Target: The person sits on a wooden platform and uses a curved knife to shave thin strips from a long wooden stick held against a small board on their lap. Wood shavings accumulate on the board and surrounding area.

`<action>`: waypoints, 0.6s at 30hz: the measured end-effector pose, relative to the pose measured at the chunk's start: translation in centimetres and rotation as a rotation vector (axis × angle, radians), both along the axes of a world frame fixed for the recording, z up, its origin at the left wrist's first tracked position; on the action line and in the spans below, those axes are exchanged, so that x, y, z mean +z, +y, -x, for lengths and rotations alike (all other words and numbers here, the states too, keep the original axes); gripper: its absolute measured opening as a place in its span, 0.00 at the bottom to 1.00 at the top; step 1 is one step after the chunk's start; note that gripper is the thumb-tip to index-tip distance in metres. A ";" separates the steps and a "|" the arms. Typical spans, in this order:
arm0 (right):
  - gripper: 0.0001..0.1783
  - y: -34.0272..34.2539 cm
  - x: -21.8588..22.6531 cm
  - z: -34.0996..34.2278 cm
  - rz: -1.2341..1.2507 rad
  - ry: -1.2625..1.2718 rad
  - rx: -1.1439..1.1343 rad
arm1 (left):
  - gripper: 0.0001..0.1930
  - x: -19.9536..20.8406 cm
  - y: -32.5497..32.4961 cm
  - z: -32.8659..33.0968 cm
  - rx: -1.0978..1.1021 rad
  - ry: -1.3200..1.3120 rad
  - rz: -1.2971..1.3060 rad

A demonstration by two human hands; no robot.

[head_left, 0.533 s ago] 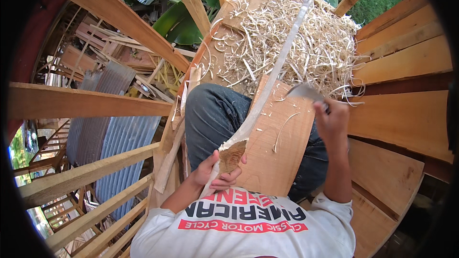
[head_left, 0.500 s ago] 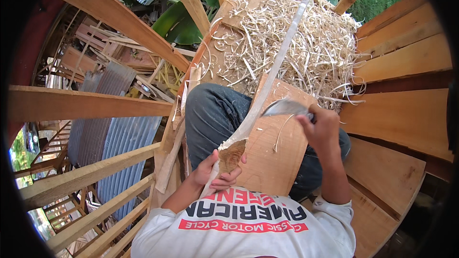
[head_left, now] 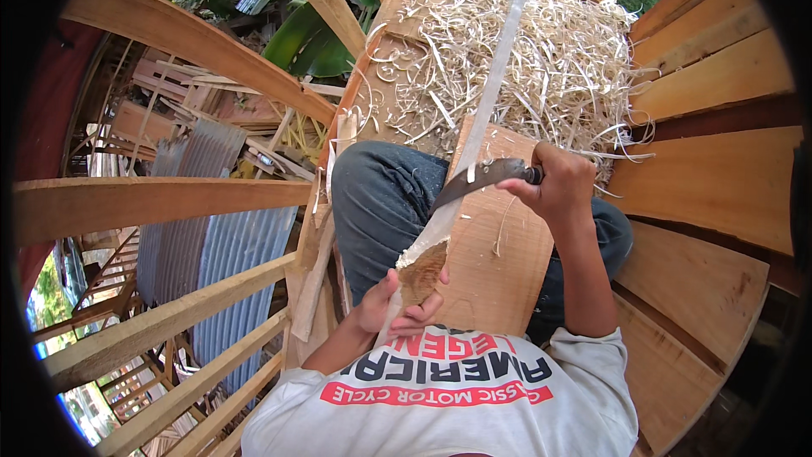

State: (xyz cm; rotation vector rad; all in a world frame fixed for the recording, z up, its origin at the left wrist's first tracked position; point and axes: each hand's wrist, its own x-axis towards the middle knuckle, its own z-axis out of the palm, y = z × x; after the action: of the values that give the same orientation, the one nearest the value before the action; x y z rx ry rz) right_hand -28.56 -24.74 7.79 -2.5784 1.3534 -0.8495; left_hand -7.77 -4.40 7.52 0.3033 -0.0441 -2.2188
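Note:
A long pale stalk [head_left: 491, 93] runs from my lap to the far end of the platform, its broad brown fibrous base [head_left: 420, 273] nearest me. My left hand [head_left: 377, 308] is wrapped around that base. In my right hand [head_left: 565, 179] is the dark handle of a curved knife [head_left: 491, 176]. The blade lies across the stalk, just above the base, its tip pointing left. A small pale sliver [head_left: 471, 172] shows against the blade. Beneath the stalk a flat wooden board [head_left: 486, 267] slopes between my bent legs, with a few thin shavings on it.
A heap of curled shavings [head_left: 541, 59] covers the platform ahead. Wooden slats [head_left: 161, 200] stand along the left, and wide planks [head_left: 710, 182] line the right. Beyond the left slats lie corrugated metal sheets [head_left: 241, 254] and scrap wood.
My right hand has moved a little up, and the knife has swung from beside the stalk to across it. The left hand keeps its hold on the base.

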 end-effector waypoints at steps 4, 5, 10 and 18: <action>0.42 -3.0 -0.6 0.5 -0.007 -0.001 -0.182 | 0.36 -0.5 0.2 0.8 -0.039 0.006 0.018; 0.43 -3.4 -0.6 0.3 -0.008 -0.013 -0.194 | 0.36 -0.7 0.3 0.9 -0.043 0.028 0.017; 0.46 -10.7 0.5 3.0 -0.325 -0.127 -0.539 | 0.37 -1.9 0.8 1.5 -0.079 0.068 0.015; 0.50 -17.1 1.2 2.8 -0.201 0.083 -0.611 | 0.35 -2.2 -0.3 1.3 -0.053 0.112 -0.001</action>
State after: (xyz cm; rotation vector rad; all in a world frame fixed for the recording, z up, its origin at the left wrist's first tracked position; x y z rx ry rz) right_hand -31.38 -41.80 8.99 -2.0836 2.1751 -0.6237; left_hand -9.03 -4.75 5.34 0.1796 0.0102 -2.2849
